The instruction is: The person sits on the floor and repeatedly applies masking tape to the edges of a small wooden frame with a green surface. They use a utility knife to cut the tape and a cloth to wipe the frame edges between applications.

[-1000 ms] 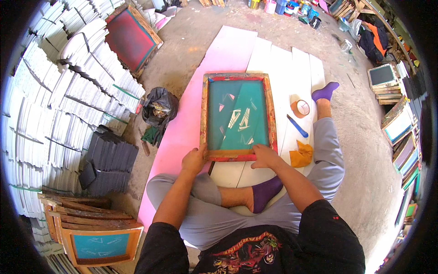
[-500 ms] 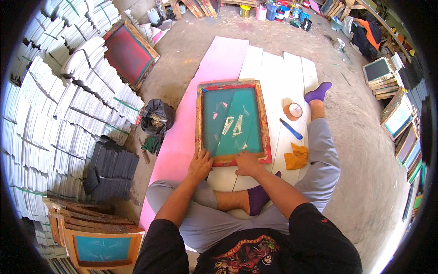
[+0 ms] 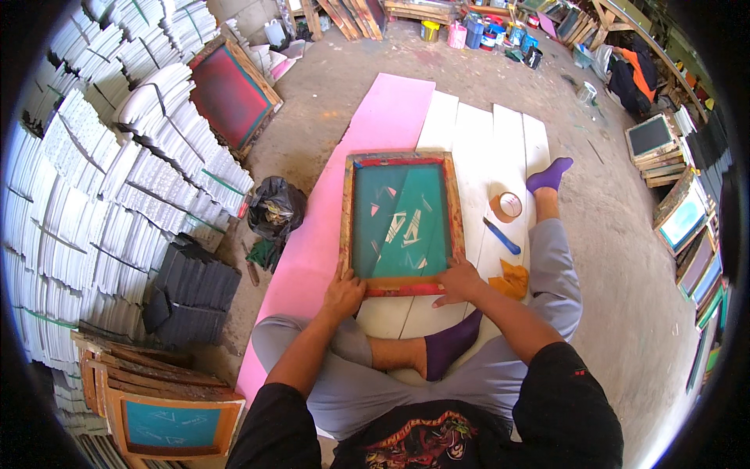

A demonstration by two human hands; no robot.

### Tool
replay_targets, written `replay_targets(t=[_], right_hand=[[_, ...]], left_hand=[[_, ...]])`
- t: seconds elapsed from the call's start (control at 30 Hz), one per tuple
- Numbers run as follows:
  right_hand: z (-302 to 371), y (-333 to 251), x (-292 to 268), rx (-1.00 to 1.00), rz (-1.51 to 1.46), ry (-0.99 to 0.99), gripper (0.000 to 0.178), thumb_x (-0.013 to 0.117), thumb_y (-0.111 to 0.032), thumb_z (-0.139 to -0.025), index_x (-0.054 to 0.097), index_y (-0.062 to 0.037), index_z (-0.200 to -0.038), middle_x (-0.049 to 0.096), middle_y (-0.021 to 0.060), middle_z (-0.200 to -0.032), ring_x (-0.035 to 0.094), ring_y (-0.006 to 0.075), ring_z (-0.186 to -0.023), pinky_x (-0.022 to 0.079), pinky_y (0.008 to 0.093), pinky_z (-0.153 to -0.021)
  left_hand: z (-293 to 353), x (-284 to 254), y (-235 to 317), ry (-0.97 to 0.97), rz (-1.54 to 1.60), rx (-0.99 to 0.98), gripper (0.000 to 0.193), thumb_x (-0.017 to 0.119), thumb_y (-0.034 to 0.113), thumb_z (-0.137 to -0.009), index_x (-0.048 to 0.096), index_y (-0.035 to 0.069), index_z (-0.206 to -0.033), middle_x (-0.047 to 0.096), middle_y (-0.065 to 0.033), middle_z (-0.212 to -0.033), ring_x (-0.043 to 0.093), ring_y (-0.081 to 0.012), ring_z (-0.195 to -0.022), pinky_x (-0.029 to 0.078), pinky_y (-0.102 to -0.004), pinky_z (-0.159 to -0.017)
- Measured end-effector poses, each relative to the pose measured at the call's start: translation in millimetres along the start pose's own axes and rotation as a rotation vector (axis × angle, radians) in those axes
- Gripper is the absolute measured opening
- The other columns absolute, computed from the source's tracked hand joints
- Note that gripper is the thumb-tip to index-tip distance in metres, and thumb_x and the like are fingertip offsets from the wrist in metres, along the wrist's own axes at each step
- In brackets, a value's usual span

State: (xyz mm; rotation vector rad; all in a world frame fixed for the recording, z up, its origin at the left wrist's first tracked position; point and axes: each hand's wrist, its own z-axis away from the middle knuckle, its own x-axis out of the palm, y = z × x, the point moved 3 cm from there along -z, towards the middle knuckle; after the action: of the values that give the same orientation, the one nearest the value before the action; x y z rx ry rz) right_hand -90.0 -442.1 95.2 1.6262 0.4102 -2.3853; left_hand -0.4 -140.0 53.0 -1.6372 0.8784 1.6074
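A wooden screen-printing frame [image 3: 456,205], paint-stained red along its edges, lies on the boards in front of me. Its teal mesh [image 3: 383,254] has clear, pale angular shapes near the middle. My left hand [image 3: 344,295] is closed on the near left corner of this frame. At the near right corner, my right hand [image 3: 462,282] grips the wood, its thumb toward me. To the right of the frame are a roll of brown tape [image 3: 509,205], a blue-handled knife [image 3: 502,237] and a crumpled orange-yellow piece [image 3: 512,280].
Under the frame are white boards [image 3: 476,141] and a pink sheet [image 3: 391,102]. A black bag [image 3: 275,211] sits on the floor at left, by tall stacks of white sheets [image 3: 156,168]. More framed screens [image 3: 172,426] stand at lower left and far right. My socked feet flank the frame.
My right hand has slid right along the near rail to the corner. The left hand stays at the left corner. The whole view has shifted slightly.
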Motion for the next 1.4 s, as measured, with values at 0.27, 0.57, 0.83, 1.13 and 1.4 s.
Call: replay_targets(t=[0.27,0.57,0.83,1.13,1.4], right_hand=[[-27.9,72.7,-1.1,0.841,-0.577,0.414,0.063,0.077,-0.046,-0.082,0.057,0.0029,-0.116,0.067,0.0308,-0.113,0.066,0.0445,-0.110,0.054,0.0530,-0.090],[-29.2,55.1,41.6,0.900,-0.756,0.467,0.055,0.075,-0.030,-0.084,0.048,0.0056,-0.115,0.069,0.0329,-0.101,0.068,0.0502,-0.096,0.055,0.0539,-0.085],[-35.9,-52.2,61.6,1.017,-1.022,0.572,0.060,0.077,-0.038,-0.085,0.046,0.0032,-0.117,0.067,0.0336,-0.103,0.066,0.0519,-0.100,0.052,0.0568,-0.087],[-0.7,22.3,19.6,0.414,-0.423,0.553,0.064,0.079,-0.031,-0.080,0.053,-0.0098,-0.134,0.054,0.0197,-0.129,0.064,0.0407,-0.108,0.056,0.0521,-0.088],[-42.7,61.0,29.8,0.214,-0.361,0.195,0.043,0.073,-0.010,-0.083,0.064,-0.0100,-0.125,0.047,0.0212,-0.149,0.061,0.0381,-0.122,0.056,0.0478,-0.094]], left_hand=[[5.7,-4.5,1.5,0.040,0.072,-0.005,0.017,0.063,0.021,-0.089,0.075,0.009,-0.094,0.072,-0.0056,-0.090,0.060,-0.0282,-0.113,0.016,-0.0597,-0.125],[2.1,-12.2,-44.4,0.053,-0.040,-0.046,0.018,0.063,0.021,-0.088,0.076,0.013,-0.098,0.071,-0.0039,-0.099,0.057,-0.0271,-0.121,0.022,-0.0610,-0.123],[-13.0,-13.2,-103.9,0.021,-0.197,-0.389,0.022,0.063,0.017,-0.090,0.075,0.015,-0.109,0.059,-0.0121,-0.128,0.055,-0.0336,-0.123,0.038,-0.0556,-0.114],[12.5,21.4,-63.5,0.188,1.243,-1.328,0.068,0.069,0.044,-0.095,0.044,-0.007,-0.132,0.067,-0.0202,-0.088,0.069,-0.0285,-0.060,0.058,-0.0401,-0.052],[2.1,7.1,-47.9,0.085,1.141,-1.241,0.060,0.080,0.031,-0.087,0.040,-0.004,-0.116,0.065,-0.0200,-0.085,0.068,-0.0262,-0.055,0.055,-0.0362,-0.044]])
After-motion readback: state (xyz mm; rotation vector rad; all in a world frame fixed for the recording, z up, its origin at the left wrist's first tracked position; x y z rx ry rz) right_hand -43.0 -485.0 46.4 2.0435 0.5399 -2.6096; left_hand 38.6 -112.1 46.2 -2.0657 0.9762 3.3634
